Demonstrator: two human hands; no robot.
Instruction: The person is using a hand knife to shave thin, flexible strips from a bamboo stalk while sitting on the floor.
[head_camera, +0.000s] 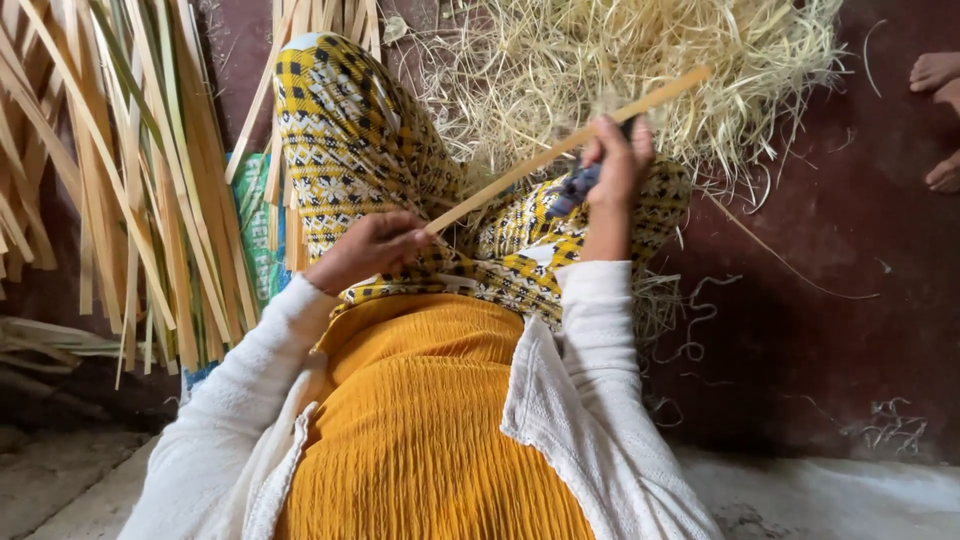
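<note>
Your left hand (368, 250) grips the near end of the bamboo strip (570, 142), which slants across your lap. Further along the strip, your right hand (618, 165) is clenched on a dark-handled tool (572, 188) set against it. Beyond the strip, a large pile of shavings (620, 60) indicates much scraping completed. Left of the strip, many bundled slats (130, 180) lie stacked; whether these are finished cannot be determined.

The strip (570, 145) in my hands looks like smooth, pale, matt split bamboo; the shavings (640, 60) at upper centre are dry and wiry; my skirt (350, 140) is matt printed cloth.
</note>
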